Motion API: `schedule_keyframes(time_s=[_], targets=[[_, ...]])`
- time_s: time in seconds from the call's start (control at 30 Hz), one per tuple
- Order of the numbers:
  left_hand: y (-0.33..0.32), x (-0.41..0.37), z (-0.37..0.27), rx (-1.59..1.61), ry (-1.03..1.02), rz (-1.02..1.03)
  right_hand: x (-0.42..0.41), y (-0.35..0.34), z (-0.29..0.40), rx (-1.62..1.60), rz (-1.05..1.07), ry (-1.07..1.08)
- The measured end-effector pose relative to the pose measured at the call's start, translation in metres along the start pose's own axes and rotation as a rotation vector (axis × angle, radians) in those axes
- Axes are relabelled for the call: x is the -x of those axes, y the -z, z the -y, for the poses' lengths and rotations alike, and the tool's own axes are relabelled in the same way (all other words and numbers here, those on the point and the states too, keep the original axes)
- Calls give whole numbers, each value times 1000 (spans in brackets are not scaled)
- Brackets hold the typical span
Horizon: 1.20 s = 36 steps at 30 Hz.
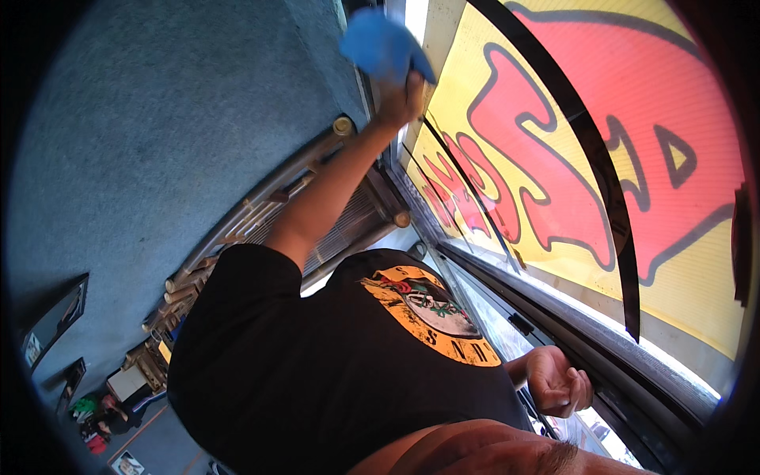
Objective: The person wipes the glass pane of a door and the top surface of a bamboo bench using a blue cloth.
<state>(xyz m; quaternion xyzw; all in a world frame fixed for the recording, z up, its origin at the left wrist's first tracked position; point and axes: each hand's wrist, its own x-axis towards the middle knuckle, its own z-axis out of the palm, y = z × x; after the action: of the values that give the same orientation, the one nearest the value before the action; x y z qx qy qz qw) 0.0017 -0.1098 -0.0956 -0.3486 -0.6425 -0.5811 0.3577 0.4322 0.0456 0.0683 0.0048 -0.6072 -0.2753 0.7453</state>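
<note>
My left hand (404, 101) reaches forward with its fingers closed on a blue cloth (380, 44), which looks blurred. The cloth is beside the edge of a window frame; I cannot tell whether it touches it. To the right, a yellow panel with large red lettering (552, 178) shows behind the window glass. My right hand (558, 383) hangs low near the dark window sill (629, 380), palm partly turned up, fingers curled in. Nothing shows inside it.
A bamboo bench (320, 154) stands under my left arm. The blue-grey surface (178, 119) spans the left side. Black strips (594, 130) cross the window. At the lower left are framed pictures (56, 320) and a person in dark clothes (122, 415).
</note>
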Motion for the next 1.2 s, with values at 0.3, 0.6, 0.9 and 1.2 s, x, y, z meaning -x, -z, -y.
schedule_keyframes(time_s=[0.3, 0.6, 0.9, 1.2], targets=[[65, 174, 9, 204, 889, 95, -5, -11, 1, 53, -19, 96], [29, 184, 102, 658, 1872, -681, -3, -10, 5, 5, -55, 8], [21, 217, 142, 213, 1889, -468, -2, -12, 4, -63, -76, -78], [90, 91, 46, 495, 1419, -501, 4, 1, -2, 68, -30, -15]])
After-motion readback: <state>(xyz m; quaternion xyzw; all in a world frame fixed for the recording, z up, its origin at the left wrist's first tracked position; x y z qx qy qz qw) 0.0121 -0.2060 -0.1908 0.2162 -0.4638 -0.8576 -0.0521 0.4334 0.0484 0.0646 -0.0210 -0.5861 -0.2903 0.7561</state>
